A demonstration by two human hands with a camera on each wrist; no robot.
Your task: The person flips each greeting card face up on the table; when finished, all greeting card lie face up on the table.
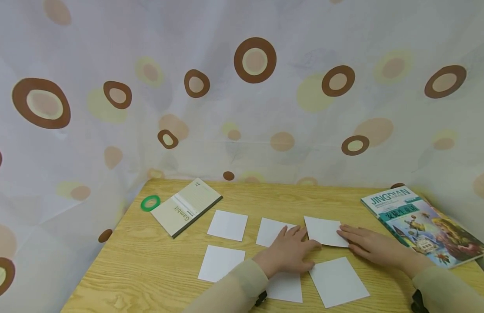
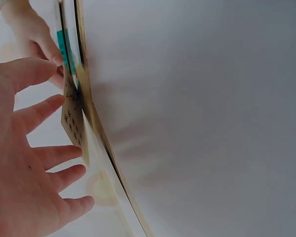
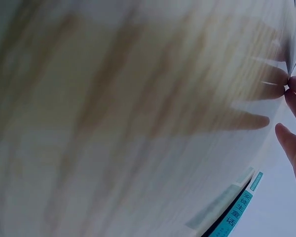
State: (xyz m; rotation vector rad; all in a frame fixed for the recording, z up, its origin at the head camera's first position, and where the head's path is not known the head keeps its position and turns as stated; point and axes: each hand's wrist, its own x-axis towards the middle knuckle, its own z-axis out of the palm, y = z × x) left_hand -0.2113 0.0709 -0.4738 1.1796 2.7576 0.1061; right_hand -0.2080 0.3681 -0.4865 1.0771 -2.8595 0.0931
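Several square white cards lie in two rows on the wooden table. The upper right white card [image 1: 324,231] is slightly tilted. Dark printed marks show on the underside of this card [image 2: 71,116] in the left wrist view. My right hand [image 1: 376,247] holds its right edge at the fingertips; the thumb is hidden in the head view. My left hand [image 1: 290,250] reaches over the middle cards, palm down with spread fingers, the index fingertip close to the tilted card's lower left corner. Below it lies the lower right card [image 1: 338,282], beside the left thumb.
A magazine [image 1: 425,230] lies along the table's right side, near my right forearm. At the back left are a beige notebook [image 1: 187,208] and a green tape roll [image 1: 150,203]. A patterned curtain [image 1: 234,108] hangs behind the table [image 1: 140,265].
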